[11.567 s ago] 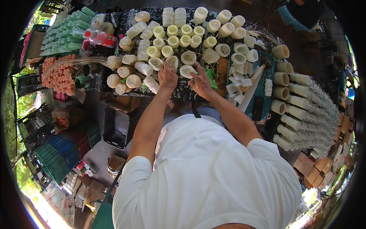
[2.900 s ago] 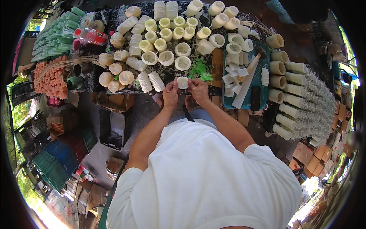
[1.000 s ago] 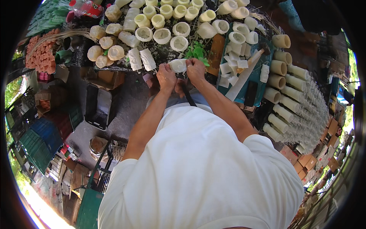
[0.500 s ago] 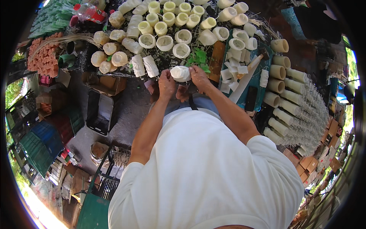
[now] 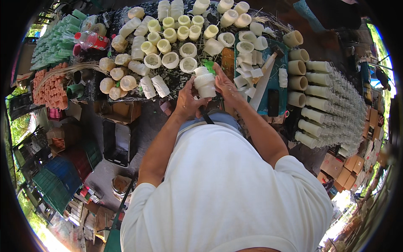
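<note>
Over table edge point(image 5: 126, 98): both hands, left point(image 5: 187, 103) and right point(image 5: 226, 86), hugging white cup point(image 5: 205, 84); maybe loosely, could slip, hit cups point(image 5: 170, 59).

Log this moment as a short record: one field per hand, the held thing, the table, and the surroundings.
left hand: left hand grips the pale cream cylindrical roll from its left side
right hand: right hand holds the same roll from its right
held thing: upright, above the table's near edge
table: dark speckled table crowded with similar cream rolls
right side: rows of stacked clear plastic cups
left side: green bundles
</note>
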Action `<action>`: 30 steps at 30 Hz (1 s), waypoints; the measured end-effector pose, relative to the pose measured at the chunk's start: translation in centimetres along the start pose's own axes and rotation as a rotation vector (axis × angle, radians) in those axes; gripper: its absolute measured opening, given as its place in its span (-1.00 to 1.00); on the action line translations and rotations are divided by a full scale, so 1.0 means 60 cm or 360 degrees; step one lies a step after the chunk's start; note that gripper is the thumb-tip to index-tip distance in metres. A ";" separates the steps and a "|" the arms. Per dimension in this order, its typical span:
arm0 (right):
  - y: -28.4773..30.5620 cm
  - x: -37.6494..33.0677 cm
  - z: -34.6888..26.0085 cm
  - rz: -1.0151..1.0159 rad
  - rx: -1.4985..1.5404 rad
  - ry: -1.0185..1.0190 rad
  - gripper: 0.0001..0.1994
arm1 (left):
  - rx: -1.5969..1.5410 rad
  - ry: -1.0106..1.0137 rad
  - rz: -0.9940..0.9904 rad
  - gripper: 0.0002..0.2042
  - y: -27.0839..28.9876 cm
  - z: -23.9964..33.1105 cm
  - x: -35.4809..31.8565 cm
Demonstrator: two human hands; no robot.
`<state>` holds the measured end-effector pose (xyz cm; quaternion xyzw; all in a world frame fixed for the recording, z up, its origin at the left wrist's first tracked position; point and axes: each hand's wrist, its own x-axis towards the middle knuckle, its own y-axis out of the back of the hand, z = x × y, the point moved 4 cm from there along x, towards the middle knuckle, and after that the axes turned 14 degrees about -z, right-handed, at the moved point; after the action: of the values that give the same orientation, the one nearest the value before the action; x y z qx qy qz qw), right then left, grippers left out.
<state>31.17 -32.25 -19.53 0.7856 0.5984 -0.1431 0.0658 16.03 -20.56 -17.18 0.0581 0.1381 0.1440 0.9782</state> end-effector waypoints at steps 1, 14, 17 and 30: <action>0.007 -0.013 -0.006 -0.0172 0.0008 0.0043 -0.11 | -0.0052 0.0008 -0.0054 -0.01 0.005 0.005 0.007; 0.045 -0.024 0.005 -0.0018 -0.0420 -0.0205 -0.17 | 0.0127 0.0122 -0.0274 -0.40 -0.003 -0.018 0.066; 0.062 -0.009 -0.001 -0.0024 -0.0692 -0.0272 -0.15 | 0.0150 0.0154 -0.0270 -0.38 -0.005 -0.037 0.083; 0.060 0.014 0.076 0.0166 0.0015 0.0149 -0.23 | -0.0227 0.0076 0.0102 -0.31 -0.037 -0.060 0.095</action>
<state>34.15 -33.75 -24.35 0.8219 0.5583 -0.1053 0.0415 20.85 -20.67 -22.41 -0.0108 0.1489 0.1862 0.9711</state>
